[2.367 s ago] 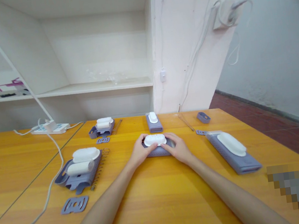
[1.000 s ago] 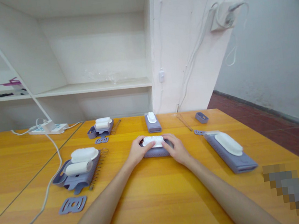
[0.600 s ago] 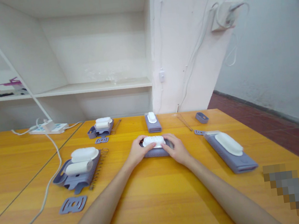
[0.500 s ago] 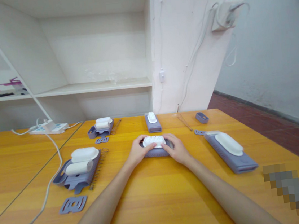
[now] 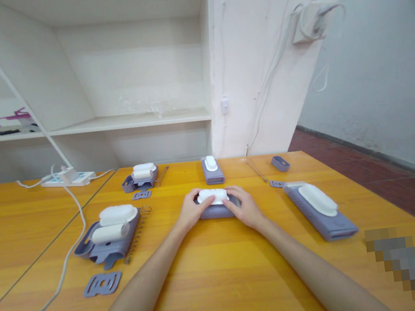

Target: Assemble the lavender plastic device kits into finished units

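Both my hands meet at the middle of the table around a white oval brush head [image 5: 212, 193] with short bristles. My left hand [image 5: 192, 212] grips its left end, the thumb lying across the near edge. On the right end, my right hand [image 5: 248, 207] closes with its thumb against the same edge. Directly beneath is a grey-purple plastic housing [image 5: 217, 213], largely covered by the hands and brush head. I cannot tell whether the two parts are joined. Behind them stands another grey-purple housing [image 5: 215, 179] with a white piece on top.
At left lie a grey-purple housing with white parts [image 5: 118, 247], a spring [image 5: 137, 235] and a slotted plate [image 5: 103, 284]. A similar set [image 5: 144, 176] sits farther back. To the right are another housing [image 5: 323, 222] and a small ring-shaped part [image 5: 280, 163]. A white cable [image 5: 79, 206] crosses the left side.
The brush head has shifted very slightly and its bristles show a little less. Both hands keep their hold in nearly the same place.
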`<state>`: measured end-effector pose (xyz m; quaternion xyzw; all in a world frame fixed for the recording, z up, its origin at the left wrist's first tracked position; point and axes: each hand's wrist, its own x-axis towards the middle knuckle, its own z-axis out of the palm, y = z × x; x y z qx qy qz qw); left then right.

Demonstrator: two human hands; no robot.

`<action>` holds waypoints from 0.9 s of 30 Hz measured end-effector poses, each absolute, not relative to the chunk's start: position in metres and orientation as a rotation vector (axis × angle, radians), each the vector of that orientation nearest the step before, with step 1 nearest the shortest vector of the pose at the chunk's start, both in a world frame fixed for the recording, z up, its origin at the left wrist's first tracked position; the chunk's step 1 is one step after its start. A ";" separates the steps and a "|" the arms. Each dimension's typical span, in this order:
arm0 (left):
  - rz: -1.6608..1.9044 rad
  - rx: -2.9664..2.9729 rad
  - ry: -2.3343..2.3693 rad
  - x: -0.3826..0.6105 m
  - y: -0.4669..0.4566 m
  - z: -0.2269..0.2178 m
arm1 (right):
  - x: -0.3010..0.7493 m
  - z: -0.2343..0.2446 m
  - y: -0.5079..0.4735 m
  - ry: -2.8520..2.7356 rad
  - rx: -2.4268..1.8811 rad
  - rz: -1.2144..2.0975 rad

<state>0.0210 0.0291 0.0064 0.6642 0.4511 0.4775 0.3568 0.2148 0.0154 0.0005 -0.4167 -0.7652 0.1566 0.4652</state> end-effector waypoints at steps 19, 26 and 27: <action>1.352 1.614 1.280 0.028 0.034 0.000 | 0.218 -0.004 0.019 -1.875 -1.029 0.421; 1.364 1.602 1.302 0.027 0.035 -0.001 | 0.215 -0.005 0.019 -1.860 -1.056 0.406; 1.363 1.601 1.292 0.027 0.035 -0.001 | 0.215 -0.005 0.019 -1.859 -1.056 0.405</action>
